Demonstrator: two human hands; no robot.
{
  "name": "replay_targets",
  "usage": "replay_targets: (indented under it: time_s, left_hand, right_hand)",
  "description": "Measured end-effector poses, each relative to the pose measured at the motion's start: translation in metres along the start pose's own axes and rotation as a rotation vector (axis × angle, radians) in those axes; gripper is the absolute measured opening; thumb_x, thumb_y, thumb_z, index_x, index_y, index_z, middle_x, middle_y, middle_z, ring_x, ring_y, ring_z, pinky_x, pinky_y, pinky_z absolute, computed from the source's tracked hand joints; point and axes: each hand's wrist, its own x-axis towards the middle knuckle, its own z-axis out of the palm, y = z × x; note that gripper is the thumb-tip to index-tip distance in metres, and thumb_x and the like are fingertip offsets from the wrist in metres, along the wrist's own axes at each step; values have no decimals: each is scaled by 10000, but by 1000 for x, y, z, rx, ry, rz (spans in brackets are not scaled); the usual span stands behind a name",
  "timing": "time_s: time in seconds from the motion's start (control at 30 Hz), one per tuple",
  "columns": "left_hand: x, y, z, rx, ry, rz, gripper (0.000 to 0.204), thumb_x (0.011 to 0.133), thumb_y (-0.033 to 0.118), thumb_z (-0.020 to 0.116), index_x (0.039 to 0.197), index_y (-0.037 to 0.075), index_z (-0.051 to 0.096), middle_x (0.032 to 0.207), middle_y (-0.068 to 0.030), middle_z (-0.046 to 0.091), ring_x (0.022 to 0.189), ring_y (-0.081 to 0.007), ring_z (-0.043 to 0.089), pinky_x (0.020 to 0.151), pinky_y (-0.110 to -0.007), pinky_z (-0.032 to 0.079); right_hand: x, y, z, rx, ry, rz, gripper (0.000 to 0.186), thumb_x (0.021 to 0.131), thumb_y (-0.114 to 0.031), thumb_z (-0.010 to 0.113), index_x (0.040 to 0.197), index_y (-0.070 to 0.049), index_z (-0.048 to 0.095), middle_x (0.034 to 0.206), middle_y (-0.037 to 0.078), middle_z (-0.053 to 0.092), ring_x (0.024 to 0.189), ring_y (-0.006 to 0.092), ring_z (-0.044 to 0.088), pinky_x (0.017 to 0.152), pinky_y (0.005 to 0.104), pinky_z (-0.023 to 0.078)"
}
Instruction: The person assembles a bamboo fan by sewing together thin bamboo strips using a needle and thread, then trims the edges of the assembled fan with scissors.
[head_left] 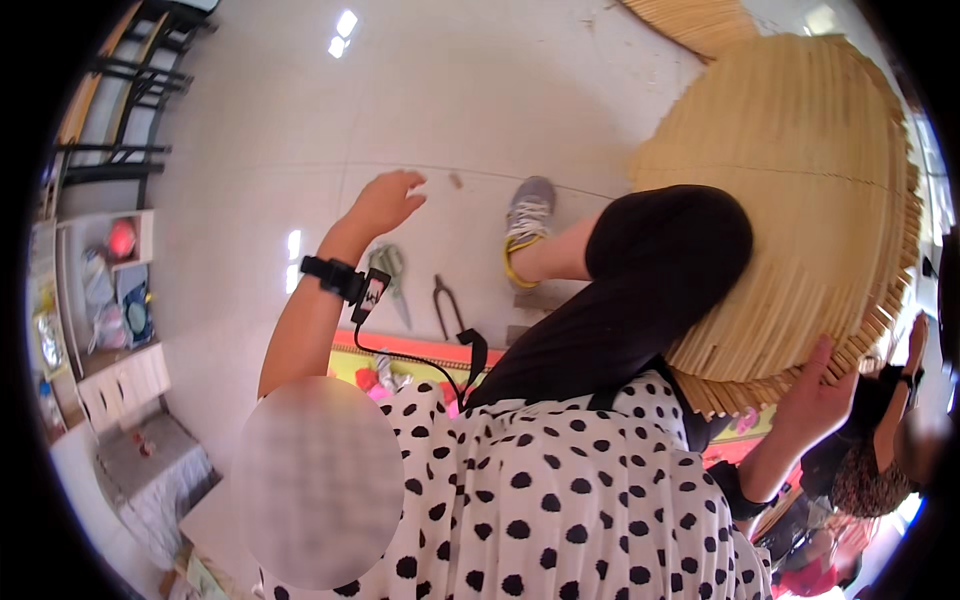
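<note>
A large round mat of pale plant stalks (780,180) stands tilted at my right, partly behind my black-trousered knee. Its rim is a ragged fringe of cut stalk ends. My right hand (815,400) grips that rim at the lower right, thumb on the face and the other fingers mostly hidden behind. Out over the floor on the left, my left hand (390,203) holds nothing; its fingers are loosely bent and apart. A small brown scrap (456,181) lies on the floor just past its fingertips. Below it rest green-handled scissors (390,270) and a dark two-pronged metal tool (450,305).
Another stalk mat (695,22) lies at the far right. Under me is a colourful mat (405,352). Black-framed furniture (125,110) and a shelf unit (110,290) line the left side. A person (870,470) sits close at the lower right.
</note>
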Motion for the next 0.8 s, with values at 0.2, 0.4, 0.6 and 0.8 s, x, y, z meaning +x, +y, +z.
replay_targets:
  time_s: [0.2,0.4,0.6,0.8]
  left_hand:
    - [-97,-89,172,229,-549,-197,347,818,342,636,861,7,715,914,-225,681,897,-402,644,818,-475,509]
    - [-111,-30,269,-184,-68,-214,470,845,401,647,1062,-14,604,1017,-259,642,991,-418,602,840,-510,478]
    - [-127,-20,315,-122,-60,-749,355,821,244,641,1074,-4,613,1067,-306,614,952,-452,609,859,-481,498]
    - [-83,-29,284,-1081,166,-761,215,849,258,565,928,59,584,806,-93,619,806,-269,641,700,-403,534]
  right_hand:
    - [2,-1,-6,-90,-40,62,374,898,-261,692,1109,44,644,965,116,721,816,158,686,721,300,543]
    - [-4,13,-12,-189,39,14,305,852,-224,728,1049,1,670,846,97,712,704,161,668,635,298,529]
    - [0,-31,-5,-34,-44,-47,252,792,-239,745,865,-41,608,696,115,667,602,289,661,589,383,513]
    - [-11,-11,-11,54,-74,68,295,791,-243,733,886,-14,573,703,163,665,628,361,653,573,410,508]
